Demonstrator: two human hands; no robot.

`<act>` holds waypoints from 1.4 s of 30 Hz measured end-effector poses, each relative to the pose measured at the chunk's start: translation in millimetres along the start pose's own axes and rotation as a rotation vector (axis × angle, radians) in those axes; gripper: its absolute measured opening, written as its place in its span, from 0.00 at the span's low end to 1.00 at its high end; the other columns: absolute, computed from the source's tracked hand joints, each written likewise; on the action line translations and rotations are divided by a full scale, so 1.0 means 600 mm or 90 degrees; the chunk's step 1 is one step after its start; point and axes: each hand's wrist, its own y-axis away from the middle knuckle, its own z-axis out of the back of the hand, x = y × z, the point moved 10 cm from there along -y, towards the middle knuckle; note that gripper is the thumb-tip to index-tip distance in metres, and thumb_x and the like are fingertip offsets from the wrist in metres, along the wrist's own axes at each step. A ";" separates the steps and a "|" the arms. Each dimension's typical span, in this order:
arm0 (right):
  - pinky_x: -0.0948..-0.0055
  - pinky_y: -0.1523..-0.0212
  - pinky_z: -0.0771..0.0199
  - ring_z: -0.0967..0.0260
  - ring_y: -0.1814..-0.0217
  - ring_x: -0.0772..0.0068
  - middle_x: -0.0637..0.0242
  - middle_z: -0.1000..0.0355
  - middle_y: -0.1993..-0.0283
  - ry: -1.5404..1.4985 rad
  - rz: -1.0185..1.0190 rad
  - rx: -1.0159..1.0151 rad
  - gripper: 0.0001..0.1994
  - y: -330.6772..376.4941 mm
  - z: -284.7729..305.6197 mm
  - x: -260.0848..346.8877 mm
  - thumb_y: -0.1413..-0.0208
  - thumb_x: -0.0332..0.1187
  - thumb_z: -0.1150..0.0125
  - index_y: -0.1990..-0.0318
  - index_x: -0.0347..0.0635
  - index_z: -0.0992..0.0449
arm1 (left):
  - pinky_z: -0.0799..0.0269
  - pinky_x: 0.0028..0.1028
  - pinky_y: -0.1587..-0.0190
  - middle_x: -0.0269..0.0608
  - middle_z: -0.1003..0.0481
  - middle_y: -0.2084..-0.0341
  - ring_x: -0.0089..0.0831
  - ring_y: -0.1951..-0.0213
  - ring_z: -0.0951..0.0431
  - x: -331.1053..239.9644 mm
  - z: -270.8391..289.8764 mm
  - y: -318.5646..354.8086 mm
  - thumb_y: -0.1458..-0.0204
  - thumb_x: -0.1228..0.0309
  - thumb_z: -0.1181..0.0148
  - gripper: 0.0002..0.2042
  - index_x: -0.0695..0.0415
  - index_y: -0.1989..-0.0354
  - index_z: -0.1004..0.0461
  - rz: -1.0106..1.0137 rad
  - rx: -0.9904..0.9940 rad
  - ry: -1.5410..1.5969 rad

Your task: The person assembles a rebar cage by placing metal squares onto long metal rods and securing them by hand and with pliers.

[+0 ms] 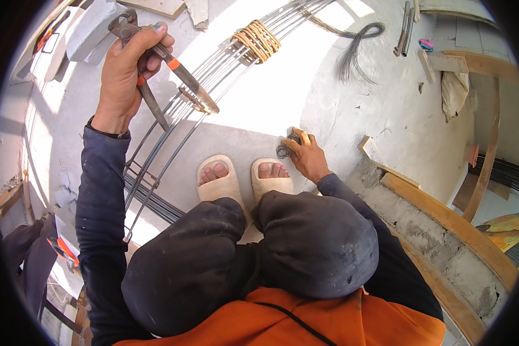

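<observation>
My left hand [127, 72] is raised at the upper left, its fingers closed round a pair of pincers [188, 82]. Their jaws point up and away, and the dark handles with orange bands spread apart over a long steel rebar cage [168, 128]. Down by the floor, my right hand [310, 158] has its fingers curled on a small coil of thin dark wire [282, 151], just beyond my right sandal [271, 183]. Part of the coil is hidden under the fingers.
Brown metal stirrups [256, 41] are bunched on the cage's far part. A bundle of tie wire [356, 53] lies on the concrete floor beyond. Metal rods [406, 29] lie at the upper right. A board-edged concrete strip [444, 254] runs along my right.
</observation>
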 end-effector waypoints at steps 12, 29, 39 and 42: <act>0.71 0.68 0.17 0.21 0.70 0.68 0.63 0.20 0.53 -0.787 -0.544 -0.135 0.08 0.072 0.006 -0.212 0.41 0.20 0.35 0.55 0.39 0.18 | 0.42 0.19 0.71 0.29 0.26 0.74 0.13 0.74 0.34 0.075 0.076 -0.060 0.34 0.51 0.37 0.20 0.59 0.62 0.17 0.008 0.003 -0.018; 0.84 0.78 0.20 0.18 0.56 0.71 0.55 0.22 0.42 -0.992 -0.481 -0.211 0.16 -0.023 0.487 -0.221 0.43 0.23 0.31 0.48 0.42 0.26 | 0.43 0.19 0.72 0.32 0.30 0.72 0.14 0.75 0.38 -0.024 0.135 -0.093 0.38 0.61 0.36 0.14 0.54 0.73 0.24 0.025 0.078 0.130; 0.88 0.85 0.23 0.16 0.63 0.70 0.49 0.21 0.51 -0.999 -0.348 -0.201 0.11 -0.345 0.583 -0.353 0.41 0.21 0.36 0.52 0.35 0.28 | 0.31 0.22 0.67 0.33 0.27 0.72 0.18 0.70 0.30 -0.056 0.237 -0.038 0.31 0.58 0.37 0.15 0.58 0.63 0.23 0.124 -0.135 -0.161; 0.83 0.83 0.29 0.26 0.76 0.79 0.59 0.20 0.61 -0.996 -0.421 -0.177 0.04 -0.462 0.537 -0.442 0.39 0.23 0.37 0.59 0.37 0.24 | 0.28 0.26 0.64 0.32 0.28 0.72 0.23 0.67 0.28 -0.034 0.211 -0.002 0.32 0.60 0.35 0.15 0.59 0.64 0.24 0.168 -0.109 -0.160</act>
